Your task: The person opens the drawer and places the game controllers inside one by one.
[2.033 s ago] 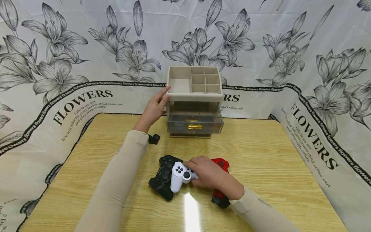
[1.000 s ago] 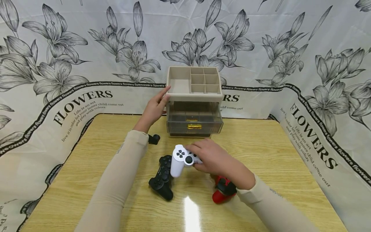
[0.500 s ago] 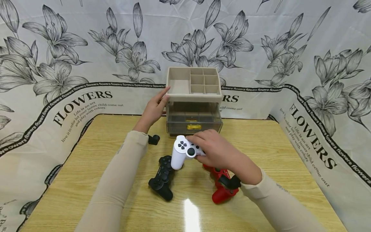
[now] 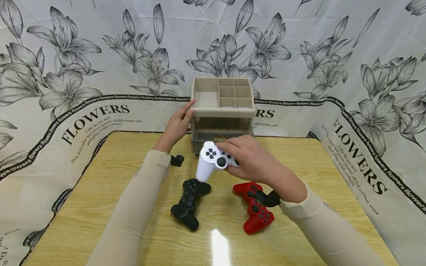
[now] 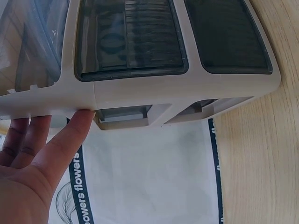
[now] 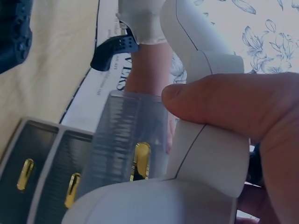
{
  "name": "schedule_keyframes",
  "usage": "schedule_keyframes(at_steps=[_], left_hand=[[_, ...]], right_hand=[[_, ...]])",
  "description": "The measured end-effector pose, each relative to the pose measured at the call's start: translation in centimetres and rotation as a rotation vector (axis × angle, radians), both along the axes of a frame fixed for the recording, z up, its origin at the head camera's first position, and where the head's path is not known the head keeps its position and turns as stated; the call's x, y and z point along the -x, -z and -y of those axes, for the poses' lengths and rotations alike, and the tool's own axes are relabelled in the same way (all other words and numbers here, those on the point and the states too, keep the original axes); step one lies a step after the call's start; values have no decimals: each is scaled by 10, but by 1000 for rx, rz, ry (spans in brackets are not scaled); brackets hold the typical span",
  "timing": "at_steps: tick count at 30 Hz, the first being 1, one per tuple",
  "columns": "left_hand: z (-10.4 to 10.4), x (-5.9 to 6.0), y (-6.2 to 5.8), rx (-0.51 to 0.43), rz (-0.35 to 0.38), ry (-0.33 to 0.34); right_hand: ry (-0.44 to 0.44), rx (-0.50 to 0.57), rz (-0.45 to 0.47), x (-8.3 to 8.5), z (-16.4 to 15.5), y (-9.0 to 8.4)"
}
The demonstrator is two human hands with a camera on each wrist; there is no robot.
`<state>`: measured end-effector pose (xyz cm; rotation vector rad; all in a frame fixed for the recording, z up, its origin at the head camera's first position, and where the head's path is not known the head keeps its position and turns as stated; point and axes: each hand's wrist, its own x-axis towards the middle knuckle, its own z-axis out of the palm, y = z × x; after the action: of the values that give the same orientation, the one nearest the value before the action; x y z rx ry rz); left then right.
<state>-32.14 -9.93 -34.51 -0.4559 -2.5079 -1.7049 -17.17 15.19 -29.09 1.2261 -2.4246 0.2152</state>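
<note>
- Nearest on the wooden tabletop lie two game controllers: a red controller on the right and a black controller on the left, apart from each other, both flat on the wood.
- Above and between them, the right hand holds a white controller off the tabletop — fingers curled over its top, thumb pressed on its side in the right wrist view, one grip hanging down toward the black controller.
- The white controller sits just in front of the drawers of a beige storage organizer; gold drawer handles show behind it in the right wrist view.
- The left hand rests against the organizer's left side, fingers straight and together, fingertips touching the edge of the top tray.
- The organizer's open top tray is split into compartments.
- Farthest — a white cloth with flower prints covers the back and sides.
</note>
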Motion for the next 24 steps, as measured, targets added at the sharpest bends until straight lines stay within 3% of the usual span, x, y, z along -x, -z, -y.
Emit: schedule_keyframes(at_steps=[10, 24], left_hand=[[0, 1, 1, -12, -9, 3], [-1, 1, 1, -16, 2, 1]], right_hand=[[-33, 42, -71, 12, 4, -23], [-3, 56, -34, 48, 6, -45]])
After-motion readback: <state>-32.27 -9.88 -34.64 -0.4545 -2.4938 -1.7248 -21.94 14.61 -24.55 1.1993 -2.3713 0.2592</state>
